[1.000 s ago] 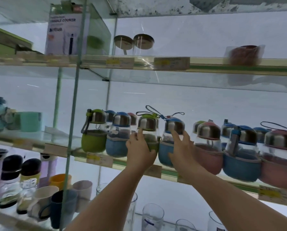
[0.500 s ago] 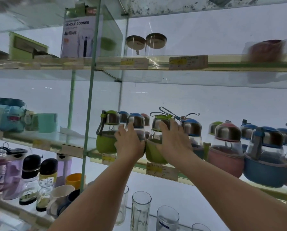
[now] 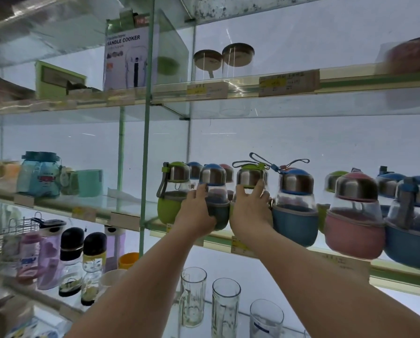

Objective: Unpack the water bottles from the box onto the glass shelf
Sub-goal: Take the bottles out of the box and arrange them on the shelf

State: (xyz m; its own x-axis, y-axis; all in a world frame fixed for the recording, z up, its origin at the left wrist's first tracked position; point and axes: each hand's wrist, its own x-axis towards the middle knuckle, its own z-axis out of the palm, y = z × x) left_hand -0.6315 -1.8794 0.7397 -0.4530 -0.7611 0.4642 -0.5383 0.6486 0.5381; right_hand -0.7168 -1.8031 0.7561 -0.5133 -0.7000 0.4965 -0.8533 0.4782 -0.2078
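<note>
L hand (image 3: 196,217) grips blue-cap bottle (image 3: 215,198), R hand (image 3: 250,211) grips green-cap bottle (image 3: 249,178), both standing on glass shelf (image 3: 301,252) in the row; slide them back w/ bases flat, away from edge, w/o knocking neighbours

head cam | single view | looks forward, slightly up at glass shelf (image 3: 289,250) | close, arm's reach

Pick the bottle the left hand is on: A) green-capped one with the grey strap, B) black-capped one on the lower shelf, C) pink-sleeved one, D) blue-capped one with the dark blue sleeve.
D: the left hand wraps the blue-capped bottle, beside the strapped green bottle.
</note>
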